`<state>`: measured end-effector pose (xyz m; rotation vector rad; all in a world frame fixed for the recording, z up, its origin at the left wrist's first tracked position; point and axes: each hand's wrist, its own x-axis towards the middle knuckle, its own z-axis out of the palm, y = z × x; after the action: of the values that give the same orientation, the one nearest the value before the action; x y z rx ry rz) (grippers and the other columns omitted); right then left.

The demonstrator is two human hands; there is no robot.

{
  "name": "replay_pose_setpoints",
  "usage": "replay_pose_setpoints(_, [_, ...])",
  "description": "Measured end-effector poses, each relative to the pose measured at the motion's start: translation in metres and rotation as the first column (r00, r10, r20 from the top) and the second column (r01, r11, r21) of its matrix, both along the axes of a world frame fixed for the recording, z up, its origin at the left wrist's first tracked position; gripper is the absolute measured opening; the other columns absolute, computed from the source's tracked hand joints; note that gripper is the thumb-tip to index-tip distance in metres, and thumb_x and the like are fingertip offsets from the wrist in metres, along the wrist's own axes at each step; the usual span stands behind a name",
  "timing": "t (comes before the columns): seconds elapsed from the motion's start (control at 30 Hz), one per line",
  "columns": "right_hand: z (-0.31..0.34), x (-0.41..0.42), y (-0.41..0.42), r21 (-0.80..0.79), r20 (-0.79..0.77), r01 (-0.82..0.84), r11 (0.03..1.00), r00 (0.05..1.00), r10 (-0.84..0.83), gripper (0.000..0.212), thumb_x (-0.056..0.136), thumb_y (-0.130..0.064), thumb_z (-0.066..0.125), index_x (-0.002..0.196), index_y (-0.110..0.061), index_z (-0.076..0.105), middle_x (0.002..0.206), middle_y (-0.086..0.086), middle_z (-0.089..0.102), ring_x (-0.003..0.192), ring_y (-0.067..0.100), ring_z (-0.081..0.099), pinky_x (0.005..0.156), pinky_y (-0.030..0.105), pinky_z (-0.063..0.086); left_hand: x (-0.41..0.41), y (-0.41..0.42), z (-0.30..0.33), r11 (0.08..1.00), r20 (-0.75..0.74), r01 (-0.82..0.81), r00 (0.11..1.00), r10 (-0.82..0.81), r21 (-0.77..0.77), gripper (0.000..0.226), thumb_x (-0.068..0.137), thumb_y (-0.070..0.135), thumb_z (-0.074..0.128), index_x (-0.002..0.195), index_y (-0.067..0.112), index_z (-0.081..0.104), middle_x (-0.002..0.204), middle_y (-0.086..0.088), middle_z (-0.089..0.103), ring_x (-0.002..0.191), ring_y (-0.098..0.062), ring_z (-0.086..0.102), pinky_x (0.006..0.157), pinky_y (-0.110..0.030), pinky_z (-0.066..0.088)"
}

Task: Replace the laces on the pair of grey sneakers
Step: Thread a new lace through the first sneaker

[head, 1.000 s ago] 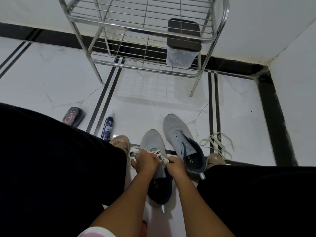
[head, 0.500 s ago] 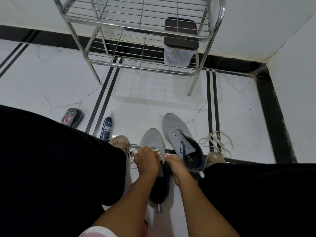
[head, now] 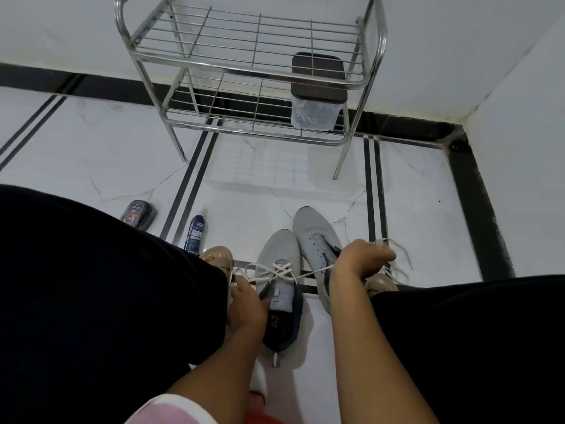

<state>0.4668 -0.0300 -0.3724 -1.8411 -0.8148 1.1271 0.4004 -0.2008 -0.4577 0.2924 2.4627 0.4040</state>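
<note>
Two grey sneakers stand on the white floor between my knees. The left sneaker has a white lace crossed through its lower eyelets. My left hand grips one lace end at the shoe's left side. My right hand grips the other end, pulled taut out to the right across the right sneaker, which has no lace. A loose white lace lies on the floor just beyond my right hand, partly hidden by it.
A chrome wire shoe rack stands ahead against the wall, holding a clear box with a dark lid. A shoe polish sponge and a blue spray can lie on the floor at left. My feet in beige sandals flank the sneakers.
Both hands were close together over the left sneaker's tongue. They have pulled apart: the right hand swung out right, the left drew back, and the lace is now stretched taut.
</note>
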Motion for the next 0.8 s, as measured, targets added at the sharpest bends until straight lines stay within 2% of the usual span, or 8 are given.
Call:
replay_pose_setpoints(0.1, [0.010,-0.005,-0.008,0.118,0.333,-0.307,0.944,0.908,0.253,0.021,0.101,-0.014,0.030,0.112,-0.010,0.048,0.088,0.005,0.055,0.080,0.031,0.058,0.053,0.027,0.036,-0.002,0.003,0.001,0.984,0.023,0.164,0.986,-0.162,-0.065,0.036,0.091,0.036,0.056,0.118,0.016,0.047,0.123,-0.007,0.057,0.112,-0.027,0.058,0.083,-0.034,0.047])
replay_pose_setpoints(0.23, [-0.044,-0.001,-0.036,-0.419,0.532,-0.786,0.456,0.194,0.824,0.023,0.095,-0.022,0.043,0.102,-0.018,0.064,0.108,0.010,0.065,0.097,0.031,0.061,0.071,0.033,0.049,-0.002,0.008,0.001,0.968,-0.042,0.248,0.968,-0.249,-0.032,0.032,0.092,0.046,0.049,0.109,0.019,0.053,0.113,-0.003,0.061,0.106,-0.024,0.060,0.076,-0.031,0.045])
replay_pose_setpoints(0.3, [-0.065,0.006,-0.053,-0.573,0.422,-0.769,0.284,0.021,0.906,0.025,0.094,-0.022,0.047,0.109,-0.019,0.067,0.116,0.009,0.065,0.105,0.030,0.061,0.081,0.034,0.050,-0.003,0.011,0.001,0.963,-0.091,0.269,0.958,-0.271,-0.029,0.028,0.093,0.044,0.049,0.107,0.021,0.057,0.109,-0.002,0.063,0.103,-0.023,0.061,0.074,-0.031,0.045])
replay_pose_setpoints(0.43, [-0.060,0.014,-0.056,-0.506,0.462,-0.733,0.455,0.215,0.860,0.026,0.095,-0.021,0.047,0.108,-0.013,0.069,0.114,0.014,0.066,0.103,0.033,0.062,0.078,0.032,0.049,-0.005,0.013,0.000,0.960,-0.130,0.274,0.952,-0.279,-0.055,0.022,0.095,0.032,0.047,0.105,0.023,0.064,0.106,-0.002,0.066,0.099,-0.022,0.064,0.070,-0.028,0.044])
replay_pose_setpoints(0.53, [-0.023,0.021,-0.030,-0.167,0.545,-0.360,0.918,0.742,0.390,0.024,0.094,-0.012,0.044,0.106,-0.007,0.064,0.114,0.017,0.062,0.099,0.035,0.061,0.072,0.036,0.045,-0.006,0.012,0.001,0.964,-0.144,0.252,0.955,-0.261,-0.080,0.022,0.097,0.027,0.044,0.106,0.021,0.063,0.108,-0.004,0.065,0.101,-0.023,0.063,0.067,-0.028,0.040])
replay_pose_setpoints(0.6, [-0.010,0.028,-0.006,-0.020,0.412,-0.054,0.998,0.909,0.058,0.025,0.092,-0.007,0.043,0.109,-0.004,0.061,0.120,0.018,0.058,0.104,0.039,0.059,0.080,0.041,0.046,-0.007,0.012,0.002,0.963,-0.147,0.257,0.953,-0.266,-0.082,0.023,0.097,0.028,0.043,0.107,0.019,0.062,0.110,-0.005,0.064,0.102,-0.025,0.062,0.068,-0.028,0.039])
replay_pose_setpoints(0.7, [-0.009,0.026,-0.008,-0.042,0.506,-0.169,0.985,0.846,0.167,0.036,0.094,-0.009,0.044,0.128,-0.010,0.053,0.135,0.014,0.046,0.106,0.040,0.059,0.080,0.042,0.046,-0.006,0.012,0.003,0.958,-0.146,0.279,0.947,-0.287,-0.071,0.023,0.097,0.030,0.044,0.107,0.020,0.062,0.111,-0.005,0.064,0.103,-0.024,0.062,0.069,-0.028,0.039])
replay_pose_setpoints(0.8, [-0.025,0.014,-0.042,-0.169,0.727,-0.707,0.686,0.381,0.571,0.039,0.095,-0.013,0.046,0.133,-0.022,0.049,0.138,0.006,0.045,0.105,0.033,0.060,0.071,0.034,0.045,-0.004,0.012,0.006,0.966,-0.142,0.256,0.956,-0.256,-0.018,0.028,0.097,0.039,0.042,0.109,0.019,0.057,0.110,-0.006,0.064,0.103,-0.026,0.061,0.071,-0.029,0.040])
